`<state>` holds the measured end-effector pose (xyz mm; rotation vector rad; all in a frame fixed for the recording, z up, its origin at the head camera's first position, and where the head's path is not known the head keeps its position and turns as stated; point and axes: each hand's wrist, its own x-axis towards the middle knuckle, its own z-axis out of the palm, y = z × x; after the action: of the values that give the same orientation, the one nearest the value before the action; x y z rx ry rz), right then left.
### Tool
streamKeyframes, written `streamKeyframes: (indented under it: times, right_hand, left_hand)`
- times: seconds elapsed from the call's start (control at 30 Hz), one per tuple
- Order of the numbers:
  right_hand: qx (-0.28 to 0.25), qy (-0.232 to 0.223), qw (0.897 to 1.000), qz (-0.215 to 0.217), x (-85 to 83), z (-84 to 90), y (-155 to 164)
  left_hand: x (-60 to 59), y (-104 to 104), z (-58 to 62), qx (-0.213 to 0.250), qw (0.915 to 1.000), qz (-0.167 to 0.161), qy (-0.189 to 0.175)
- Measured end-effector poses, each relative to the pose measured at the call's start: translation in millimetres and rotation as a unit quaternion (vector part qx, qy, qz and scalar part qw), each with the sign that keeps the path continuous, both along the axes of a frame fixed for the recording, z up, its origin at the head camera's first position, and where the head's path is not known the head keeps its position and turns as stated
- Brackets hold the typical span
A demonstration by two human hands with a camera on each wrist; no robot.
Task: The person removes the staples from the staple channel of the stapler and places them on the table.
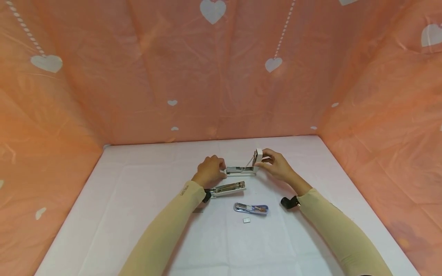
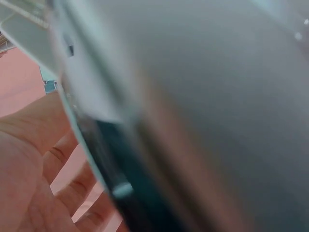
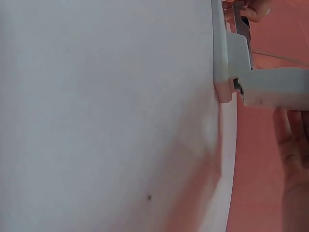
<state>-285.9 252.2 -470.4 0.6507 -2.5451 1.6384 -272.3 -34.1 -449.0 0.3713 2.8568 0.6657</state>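
A white stapler [image 1: 240,174] stands on the table with its top arm [image 1: 258,156] swung up nearly upright, showing the metal staple channel. My left hand [image 1: 209,171] grips the left end of its base between thumb and fingers. At the other end, my right hand [image 1: 278,166] holds the raised arm, thumb in front and fingers behind. The right wrist view shows the hinge end of this stapler [image 3: 275,87] with the right fingers [image 3: 289,140] against it. Close to my left wrist lies a second opened stapler [image 1: 228,188], its left part hidden by the wrist.
Nearer to me lie a small blue stapler [image 1: 251,208] and a little silvery block [image 1: 246,220], which looks like staples. A thin dark strip [image 1: 198,210] shows beside the left sleeve. Orange cloth walls [image 1: 221,96] enclose the white table [image 1: 138,214]. A large blurred surface fills most of the left wrist view.
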Motion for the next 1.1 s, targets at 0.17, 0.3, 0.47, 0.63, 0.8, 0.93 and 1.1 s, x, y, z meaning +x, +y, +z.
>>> streamKeyframes:
  times: [0.17,0.3,0.47,0.63,0.8,0.93,1.1]
  right_hand:
    - [-0.010,0.006,1.000,0.017,1.3,-1.0,7]
    - [-0.039,-0.003,0.999,0.017,2.5,-5.4,18]
    - [-0.043,-0.029,0.999,0.011,2.3,-11.1,32]
    - [-0.020,-0.042,0.999,0.018,2.8,-8.6,41]
    - [0.011,-0.062,0.998,0.008,2.0,-6.1,47]
    - [0.046,-0.066,0.997,-0.004,0.2,-6.7,51]
    - [0.090,-0.060,0.994,-0.029,0.2,-9.0,54]
  left_hand:
    - [0.0,5,0.1,-0.004,1.0000,-0.004,0.001]
    - [-1.2,5,-0.6,-0.007,1.0000,-0.007,0.002]
    - [-1.2,3,-0.8,-0.015,0.9999,-0.005,0.004]
    - [-1.8,2,-0.1,-0.018,0.9998,-0.005,-0.001]
    - [-2.0,1,-0.8,-0.014,0.9999,-0.003,-0.005]
    - [-1.8,1,-1.4,-0.012,0.9999,-0.001,-0.004]
    - [-1.2,1,1.0,-0.015,0.9999,-0.003,-0.005]
